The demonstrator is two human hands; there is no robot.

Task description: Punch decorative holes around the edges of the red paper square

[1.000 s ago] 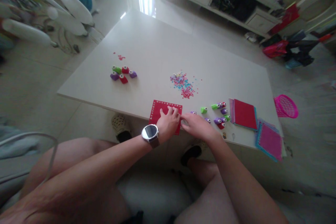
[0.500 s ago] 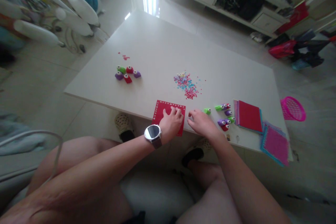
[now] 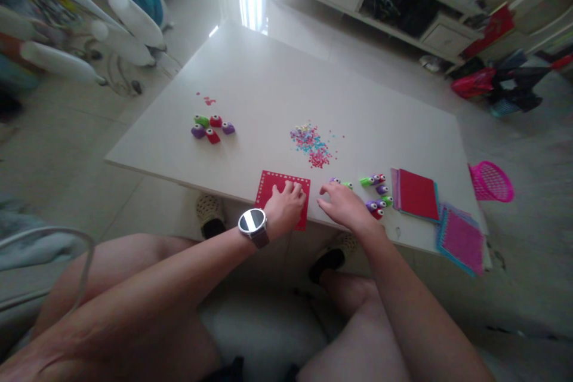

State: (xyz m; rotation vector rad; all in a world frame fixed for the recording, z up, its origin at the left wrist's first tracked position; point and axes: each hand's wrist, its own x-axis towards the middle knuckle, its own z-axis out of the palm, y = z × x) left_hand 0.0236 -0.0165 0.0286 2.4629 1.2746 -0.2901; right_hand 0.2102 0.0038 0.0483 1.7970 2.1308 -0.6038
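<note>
My left hand (image 3: 286, 206) lies with spread fingers on a red square sheet (image 3: 265, 194). Small white-looking cut-outs run along the sheet's edges, and its near part juts past the table edge. To the right of the sheet is my right hand (image 3: 342, 206), its fingers loosely bent and apart, with nothing visible between them. Just behind its knuckles, a purple craft punch (image 3: 335, 180) and a green craft punch (image 3: 347, 185) are partly in view. Several more craft punches (image 3: 375, 206) stand right of that hand.
Small coloured paper bits (image 3: 313, 144) lie mid-table (image 3: 268, 83). Several other punches (image 3: 212, 136) and red bits (image 3: 209, 101) are at left. A stack of red sheets (image 3: 418, 194) and pink-and-blue sheets (image 3: 461, 242) sit right, near a pink basket (image 3: 492, 181).
My right hand has shifted slightly right, away from the red sheet, and a purple punch now shows behind it. My left hand stays on the sheet. The whole view has shifted a little.
</note>
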